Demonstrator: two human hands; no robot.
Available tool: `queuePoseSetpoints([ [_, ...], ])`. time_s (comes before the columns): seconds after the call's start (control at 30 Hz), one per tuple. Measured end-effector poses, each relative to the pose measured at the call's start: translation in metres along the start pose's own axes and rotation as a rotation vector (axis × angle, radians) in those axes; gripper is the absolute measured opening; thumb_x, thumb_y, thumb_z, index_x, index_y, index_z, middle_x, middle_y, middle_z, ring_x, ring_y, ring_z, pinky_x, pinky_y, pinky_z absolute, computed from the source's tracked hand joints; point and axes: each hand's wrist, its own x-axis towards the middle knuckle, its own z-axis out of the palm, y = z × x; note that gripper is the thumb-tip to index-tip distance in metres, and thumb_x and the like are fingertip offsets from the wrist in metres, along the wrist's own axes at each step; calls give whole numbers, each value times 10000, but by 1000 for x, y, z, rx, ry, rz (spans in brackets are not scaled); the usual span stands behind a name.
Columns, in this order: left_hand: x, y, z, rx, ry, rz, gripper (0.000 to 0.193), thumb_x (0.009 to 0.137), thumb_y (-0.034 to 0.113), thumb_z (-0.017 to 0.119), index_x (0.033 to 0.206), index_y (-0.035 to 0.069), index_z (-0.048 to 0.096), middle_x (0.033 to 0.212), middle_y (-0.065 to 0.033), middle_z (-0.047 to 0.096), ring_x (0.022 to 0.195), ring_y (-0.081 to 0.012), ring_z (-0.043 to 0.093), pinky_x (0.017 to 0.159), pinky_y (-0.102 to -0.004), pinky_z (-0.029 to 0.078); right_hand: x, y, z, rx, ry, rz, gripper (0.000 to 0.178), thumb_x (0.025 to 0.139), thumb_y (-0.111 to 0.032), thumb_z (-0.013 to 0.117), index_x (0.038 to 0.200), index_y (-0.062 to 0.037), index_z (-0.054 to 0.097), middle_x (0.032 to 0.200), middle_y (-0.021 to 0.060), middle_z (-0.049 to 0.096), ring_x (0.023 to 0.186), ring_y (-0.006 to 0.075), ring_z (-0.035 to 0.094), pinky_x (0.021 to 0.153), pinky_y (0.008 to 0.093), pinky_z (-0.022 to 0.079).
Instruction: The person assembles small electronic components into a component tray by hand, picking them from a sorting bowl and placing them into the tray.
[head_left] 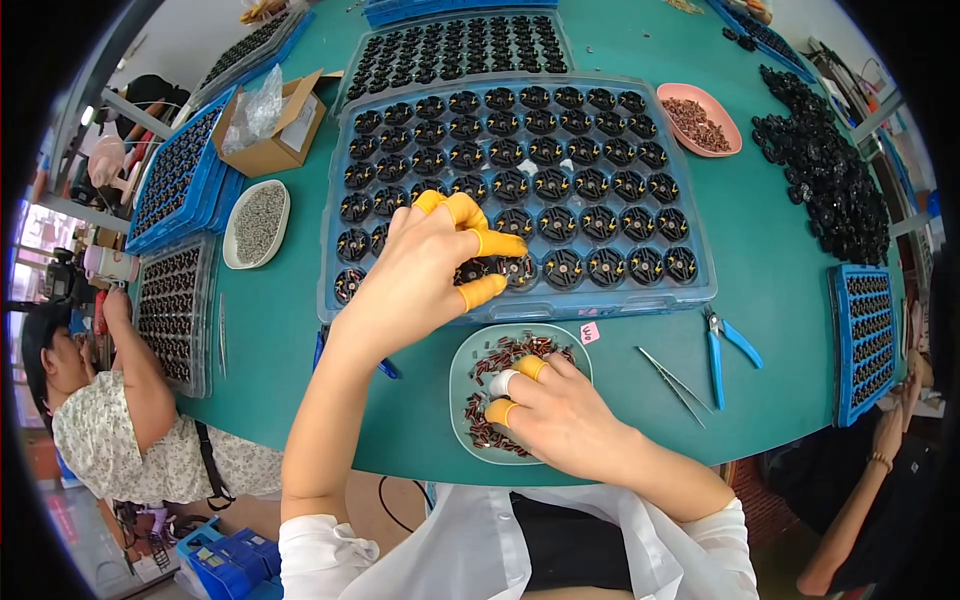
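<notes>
My left hand (430,258), with yellow finger cots, reaches over the near rows of a blue-edged tray (520,304). Its thumb and forefinger grip the edges of a black round part (517,272) seated in the near row. Similar round parts with small yellow pieces fill the tray. My right hand (560,410), with yellow and white finger cots, dips into a pale green bowl (458,400) just in front of the tray. Small copper-brown cylinders (487,434) that look like wound coils lie in it. The right fingers are drawn together among them; what they pinch is hidden.
Tweezers (675,385) and blue-handled cutters (716,360) lie right of the bowl. A pink bowl (735,135), a white bowl (284,225) and a cardboard box (290,140) flank the tray. Black parts (830,170) are heaped at right. A person (120,410) sits at left, another at right.
</notes>
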Motion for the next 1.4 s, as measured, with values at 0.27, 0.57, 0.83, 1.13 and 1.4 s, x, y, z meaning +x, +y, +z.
queuePoseSetpoints([
  [0.27, 12, -6, -8, -233, 18, -8, 306, 578, 189, 710, 832, 56, 604, 735, -78, 536, 683, -213, 471, 658, -328, 383, -3, -3, -3, -68, -231, 75, 198, 600, -159, 614, 790, -101, 612, 875, 9, 494, 819, 188, 447, 704, 311, 334],
  [0.57, 44, 8, -1, 366, -57, -161, 354, 539, 351, 718, 700, 53, 615, 717, -76, 580, 770, -235, 528, 692, -356, 361, -3, 7, -7, 284, 104, 137, 288, 603, -76, 659, 888, -98, 629, 878, 29, 498, 777, 231, 464, 675, 320, 393],
  [0.83, 3, 14, -20, -673, 58, -246, 423, 615, 190, 657, 954, 34, 458, 821, -27, 541, 781, -114, 518, 669, -249, 398, -5, 13, -25, 1482, 306, 612, 165, 692, 68, 547, 846, 19, 574, 797, 78, 578, 724, 149, 558, 645, 259, 450],
  [1.13, -75, 41, 42, -1454, 497, -347, 487, 606, 216, 681, 987, 4, 462, 917, -84, 462, 754, -178, 493, 639, -275, 405, -4, 15, -22, 1689, 442, 511, 200, 615, 96, 588, 783, 12, 518, 768, 106, 554, 676, 180, 576, 586, 307, 524],
  [1.4, -80, 54, 50, -1652, 424, -506, 533, 570, 173, 720, 1012, -1, 477, 964, -66, 481, 914, -146, 465, 814, -269, 356, 1, 5, -30, 1294, 572, 509, 210, 598, 119, 612, 771, 27, 538, 788, 108, 573, 691, 171, 574, 650, 287, 486],
])
